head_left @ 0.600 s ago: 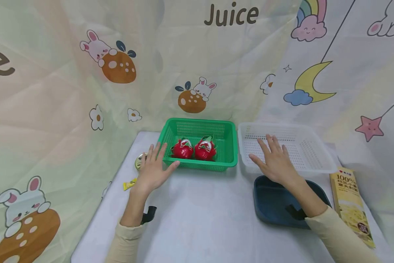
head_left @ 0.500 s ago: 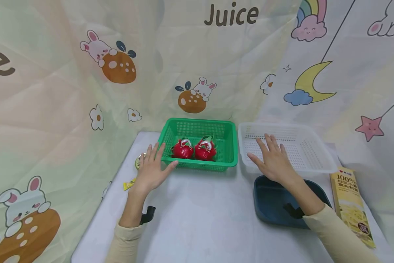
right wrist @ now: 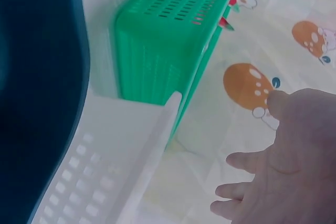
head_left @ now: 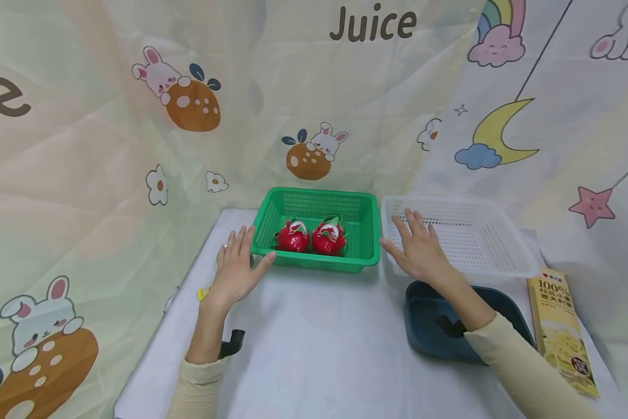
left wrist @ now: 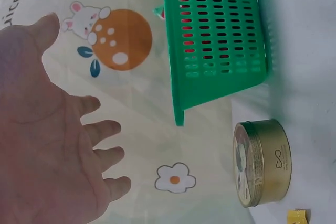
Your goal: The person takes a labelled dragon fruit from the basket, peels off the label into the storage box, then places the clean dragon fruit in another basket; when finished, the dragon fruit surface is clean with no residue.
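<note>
My left hand, fingers spread and holding nothing, hovers by the left front corner of a green basket. Inside that basket sit two red dragon fruits with green tips and labels. Over the left part of a white basket is my right hand, also spread, its thumb near the gap between the two baskets. In the left wrist view a round gold tin stands beside the green basket; the left hand mostly hides it in the head view.
A dark blue bin stands under the right forearm, in front of the white basket. To its right lies a yellow pasta packet. A small yellow wrapped piece lies left of the left wrist. A printed cloth hangs behind the table.
Both hands have drifted left, the right one further, toward the green basket. The left hand now covers most of the tin. The head view has shifted slightly.
</note>
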The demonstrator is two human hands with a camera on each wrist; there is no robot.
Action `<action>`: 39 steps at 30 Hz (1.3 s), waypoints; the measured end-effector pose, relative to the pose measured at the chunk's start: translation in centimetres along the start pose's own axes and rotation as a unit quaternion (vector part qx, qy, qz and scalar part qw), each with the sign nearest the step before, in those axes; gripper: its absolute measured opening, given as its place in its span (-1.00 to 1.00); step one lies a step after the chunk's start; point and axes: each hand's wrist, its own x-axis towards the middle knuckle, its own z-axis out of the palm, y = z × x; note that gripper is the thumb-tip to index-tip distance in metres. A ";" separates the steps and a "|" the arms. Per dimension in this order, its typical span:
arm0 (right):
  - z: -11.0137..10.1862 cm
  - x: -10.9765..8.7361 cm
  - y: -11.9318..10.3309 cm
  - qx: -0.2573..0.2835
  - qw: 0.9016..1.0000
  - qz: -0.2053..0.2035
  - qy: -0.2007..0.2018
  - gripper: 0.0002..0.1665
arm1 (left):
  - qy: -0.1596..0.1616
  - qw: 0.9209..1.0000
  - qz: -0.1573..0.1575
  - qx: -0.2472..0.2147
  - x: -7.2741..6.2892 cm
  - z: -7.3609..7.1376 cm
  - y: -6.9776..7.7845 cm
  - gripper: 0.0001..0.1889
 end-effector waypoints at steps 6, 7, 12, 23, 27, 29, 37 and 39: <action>0.8 1.0 -1.0 0.005 1.000 -0.005 -0.001 0.00 | -0.005 0.999 -0.009 -0.050 0.1 -0.2 -0.8 -0.01; 0.9 1.2 -1.3 0.006 1.000 -0.006 -0.005 0.00 | -0.006 0.998 -0.010 -0.058 0.0 -0.2 -1.0 -0.02; 1.4 2.6 -2.2 0.047 0.999 -0.012 -0.024 0.00 | 0.006 0.996 -0.027 -0.082 0.1 -0.3 -1.5 -0.01; 2.2 5.6 -3.2 0.172 0.985 0.023 -0.024 -0.05 | 0.030 0.988 -0.063 -0.137 0.2 -0.3 -2.1 -0.03; 2.4 6.5 -3.8 0.212 0.976 0.042 -0.028 -0.07 | 0.034 0.984 -0.078 -0.154 0.3 -0.1 -2.4 -0.06; 2.6 7.1 -4.0 0.239 0.969 0.047 -0.028 -0.11 | 0.036 0.982 -0.089 -0.162 0.3 0.0 -2.6 -0.07; 3.8 9.7 -3.8 0.374 0.922 0.087 -0.048 -0.16 | 0.052 0.969 -0.112 -0.215 1.2 0.7 -2.5 -0.04; 4.1 10.2 -3.8 0.365 0.922 0.102 -0.071 -0.14 | 0.053 0.963 -0.115 -0.240 1.4 0.8 -2.7 -0.05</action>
